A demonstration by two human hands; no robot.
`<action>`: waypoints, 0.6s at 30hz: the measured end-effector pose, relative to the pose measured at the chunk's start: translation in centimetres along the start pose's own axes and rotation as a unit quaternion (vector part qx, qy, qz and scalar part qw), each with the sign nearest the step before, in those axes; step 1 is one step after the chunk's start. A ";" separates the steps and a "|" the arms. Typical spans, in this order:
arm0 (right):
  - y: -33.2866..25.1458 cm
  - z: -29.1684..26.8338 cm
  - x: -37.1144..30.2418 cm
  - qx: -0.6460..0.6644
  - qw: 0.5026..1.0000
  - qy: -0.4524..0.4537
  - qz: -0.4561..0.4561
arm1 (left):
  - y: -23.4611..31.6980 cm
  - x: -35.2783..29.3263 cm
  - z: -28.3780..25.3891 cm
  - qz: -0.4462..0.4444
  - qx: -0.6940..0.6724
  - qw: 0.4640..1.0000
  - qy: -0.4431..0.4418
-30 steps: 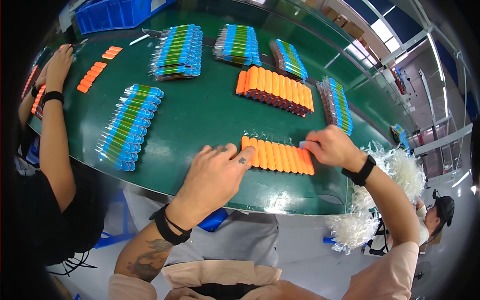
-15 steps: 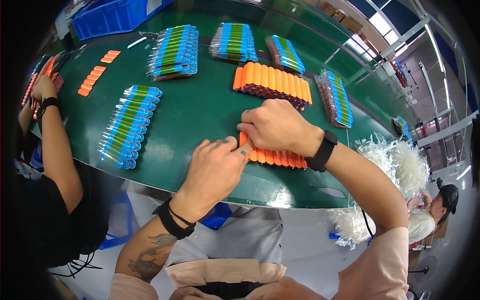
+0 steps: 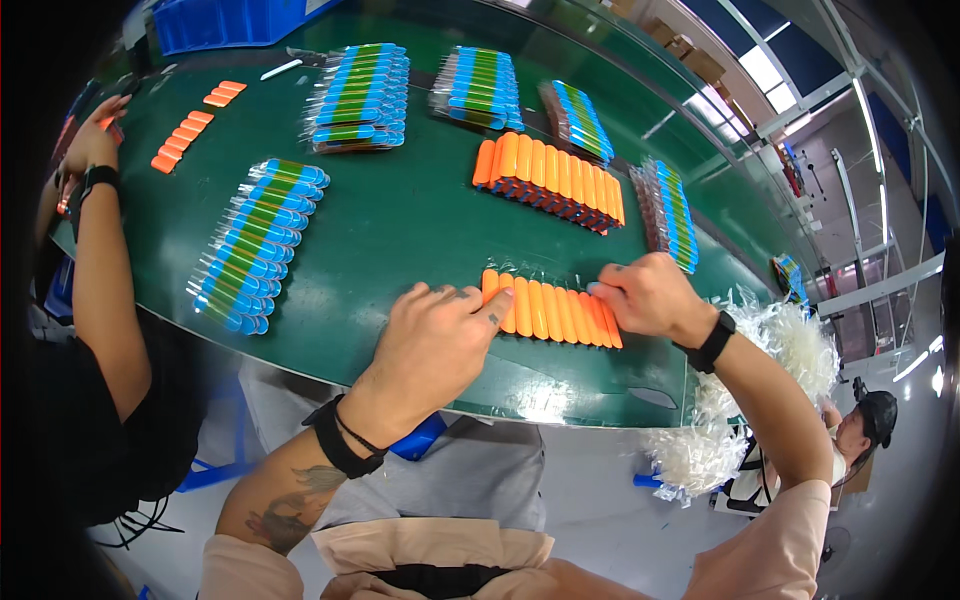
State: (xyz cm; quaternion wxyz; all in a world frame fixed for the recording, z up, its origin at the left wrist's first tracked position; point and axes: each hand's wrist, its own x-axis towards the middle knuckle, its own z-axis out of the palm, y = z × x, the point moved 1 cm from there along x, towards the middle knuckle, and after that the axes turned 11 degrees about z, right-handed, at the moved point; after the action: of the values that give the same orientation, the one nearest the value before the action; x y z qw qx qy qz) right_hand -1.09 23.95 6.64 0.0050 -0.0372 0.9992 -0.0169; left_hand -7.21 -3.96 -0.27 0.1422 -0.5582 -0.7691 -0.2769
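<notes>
Stretching across the lower middle of the frame, a row of orange tubes (image 3: 555, 312) is laid on the green table (image 3: 400, 230); each tube's long axis runs toward the upper edge of the frame, while the row itself runs left to right, dipping slightly rightward. The tubes are plain, rounded at the ends, packed side by side and touching, with clear wrapping glinting at their upper ends.

At the far left, a co-worker's hand (image 3: 92, 140) is seen beside small loose orange pieces (image 3: 180, 135). A fanned batch of blue-and-green tubes in clear sleeves (image 3: 255, 245) lies left of centre; similar batches (image 3: 362, 95) sit along the upper edge, below a blue bin (image 3: 230, 20).

The left hand (image 3: 435, 345) is laid palm down at the row's left end, fingers loosely curled, thumb touching the first tube; nothing is gripped. A second, stacked orange row (image 3: 550, 180) lies above. The right hand (image 3: 645, 295) is closed loosely at the row's right end, fingertips pressed against the last tubes; whether one is pinched cannot be told.
</notes>
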 end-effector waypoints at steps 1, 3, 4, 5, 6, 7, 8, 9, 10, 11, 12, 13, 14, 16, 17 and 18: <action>-1.3 0.0 1.0 0.003 1.000 0.005 -0.017 | 0.0 0.1 0.1 -0.001 0.001 1.000 -0.002; -3.8 0.7 3.3 0.006 0.999 0.012 -0.047 | 0.1 0.3 0.2 0.006 -0.014 1.000 0.008; -4.9 1.1 4.9 0.006 0.998 0.015 -0.061 | 0.1 0.3 0.3 0.009 -0.011 1.000 0.005; -6.1 1.3 6.4 0.008 0.997 0.014 -0.073 | 0.0 0.4 0.3 0.010 -0.005 1.000 0.010; -7.4 1.6 7.7 0.011 0.996 0.012 -0.086 | 0.0 0.3 0.4 0.010 0.000 1.000 0.012; -8.7 1.1 8.4 0.024 0.993 0.036 -0.109 | 0.0 0.2 0.5 0.015 0.003 1.000 0.010; -9.3 1.0 8.8 0.020 0.991 0.043 -0.129 | 0.0 0.2 0.7 0.023 -0.002 0.999 0.023; -9.5 1.1 8.9 0.019 0.990 0.042 -0.130 | -0.2 0.1 0.7 0.022 -0.005 0.999 0.036; -9.6 1.2 8.8 0.016 0.990 0.040 -0.132 | -0.2 0.0 0.6 0.018 -0.002 0.999 0.035; -8.9 1.6 8.3 0.028 0.992 0.030 -0.122 | -0.1 0.0 0.4 0.013 0.002 0.999 0.030; -7.7 1.8 7.4 0.038 0.992 0.017 -0.115 | -0.1 0.0 0.3 0.005 0.005 1.000 0.029; -6.6 1.4 6.1 0.029 0.995 0.030 -0.089 | -0.1 -0.1 0.4 0.008 0.007 0.999 0.032; -4.9 0.8 4.9 0.032 0.996 0.021 -0.076 | 0.0 0.0 0.4 0.004 0.004 0.999 0.037; -1.0 0.0 2.1 0.022 0.999 0.009 -0.032 | 0.2 0.3 0.2 0.014 0.009 0.999 0.030; 0.4 -0.2 0.7 0.010 1.000 -0.006 -0.002 | 0.1 0.4 0.3 0.014 0.005 0.999 0.034; 1.2 -0.2 -0.3 0.004 1.000 -0.013 0.008 | 0.0 0.2 0.3 0.017 0.008 0.999 0.038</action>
State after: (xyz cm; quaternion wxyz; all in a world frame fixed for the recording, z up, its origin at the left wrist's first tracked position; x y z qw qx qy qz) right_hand -0.90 25.16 6.81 0.0184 -0.0298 0.9992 -0.0204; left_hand -7.22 -3.65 -0.45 0.1806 -0.5588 -0.7559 -0.2893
